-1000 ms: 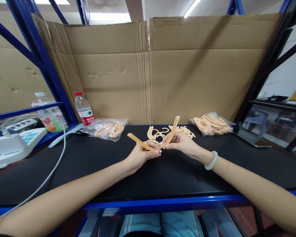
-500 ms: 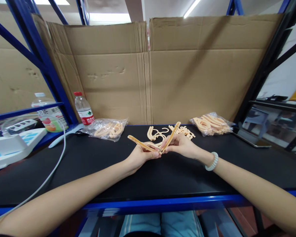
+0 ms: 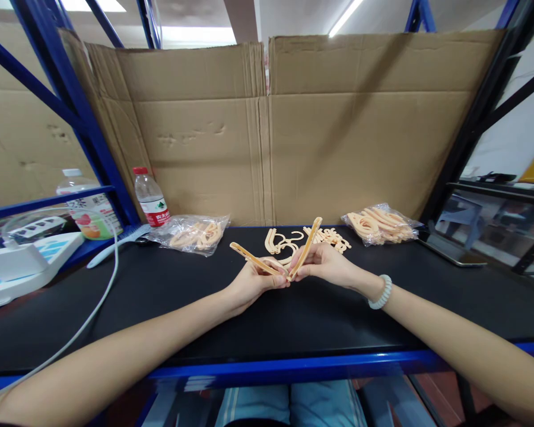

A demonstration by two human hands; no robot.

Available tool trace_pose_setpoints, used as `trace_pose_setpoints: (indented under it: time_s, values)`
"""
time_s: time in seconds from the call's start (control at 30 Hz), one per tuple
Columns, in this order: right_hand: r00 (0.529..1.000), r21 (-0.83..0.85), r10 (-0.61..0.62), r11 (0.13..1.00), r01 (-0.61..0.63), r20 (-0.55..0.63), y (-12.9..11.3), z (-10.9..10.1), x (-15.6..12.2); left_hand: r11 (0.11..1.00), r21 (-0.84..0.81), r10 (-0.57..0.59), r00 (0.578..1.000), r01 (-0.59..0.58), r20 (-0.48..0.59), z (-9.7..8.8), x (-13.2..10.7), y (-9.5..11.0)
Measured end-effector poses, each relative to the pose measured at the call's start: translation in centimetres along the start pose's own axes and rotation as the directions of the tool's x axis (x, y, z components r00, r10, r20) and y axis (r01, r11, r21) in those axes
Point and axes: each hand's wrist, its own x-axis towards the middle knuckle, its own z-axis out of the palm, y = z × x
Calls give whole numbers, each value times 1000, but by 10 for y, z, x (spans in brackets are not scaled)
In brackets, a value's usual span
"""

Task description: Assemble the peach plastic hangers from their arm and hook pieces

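My left hand (image 3: 251, 286) is closed on a long beige strip (image 3: 248, 255) that slants up to the left. Pinched in my right hand (image 3: 329, 265) is a second beige strip (image 3: 311, 237), tilted up to the right. The lower ends of the two strips come together between my fingertips in a V; whether they are joined I cannot tell. Just behind my hands, curved beige pieces (image 3: 271, 242) lie on the black tabletop (image 3: 204, 332). A pile of small beige pieces (image 3: 333, 238) lies behind my right hand, partly hidden by it.
Clear bags of beige pieces lie left (image 3: 200, 233) and right (image 3: 380, 224). A red-capped water bottle (image 3: 153, 201) stands by the cardboard wall (image 3: 196, 142). At the left are a white cable (image 3: 109, 290) and power strip (image 3: 40, 267); a dark flat tray (image 3: 454, 249) is at the right.
The strip in my right hand has turned a little more upright, its upper end shifting slightly left. My left hand stays nearly in place.
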Motion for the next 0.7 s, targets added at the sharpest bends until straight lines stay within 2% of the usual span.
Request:
trace_pose_setpoints:
  time_s: [0.33, 0.5, 0.7]
  values:
    - [1000, 16, 25, 1000, -25, 14, -1, 1, -1, 1000, -22, -21, 1000, 21, -5, 2, -1, 0]
    - [998, -10, 30, 999, -30, -57, 3, 6, 0, 999, -40, 9, 999, -11, -41, 1, -1, -4]
    - [976, -82, -114, 992, 100, -183, 7, 17, 1, 992, -99, 59, 989, -73, -136, 5, -2, -4]
